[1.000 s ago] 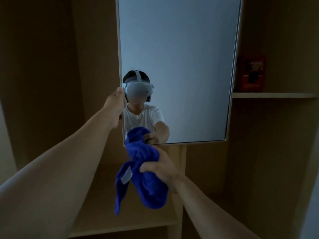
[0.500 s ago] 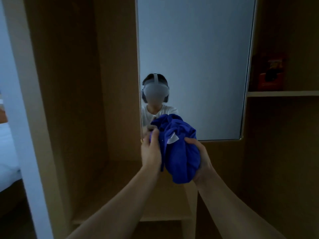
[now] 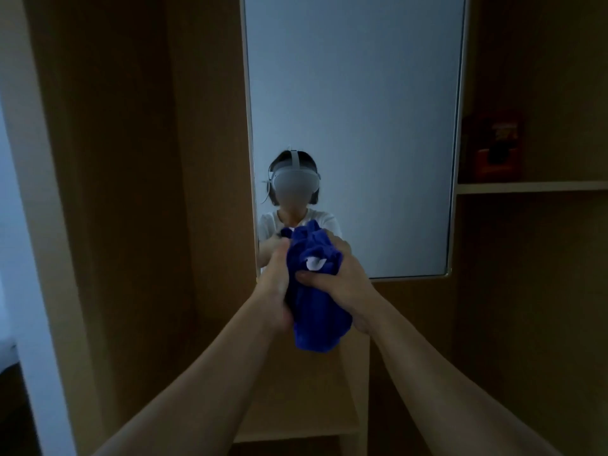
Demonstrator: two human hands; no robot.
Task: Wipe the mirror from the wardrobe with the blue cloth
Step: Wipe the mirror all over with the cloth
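Blue cloth [image 3: 312,291] between both hands

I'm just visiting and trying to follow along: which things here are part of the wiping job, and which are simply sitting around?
Part of the job:
- bunched blue cloth, gripped by both hands
- tall rectangular mirror with a thin pale frame
- left hand
- right hand

Just there:
- red and orange box, standing on the wooden shelf to the right
- wooden wardrobe panels
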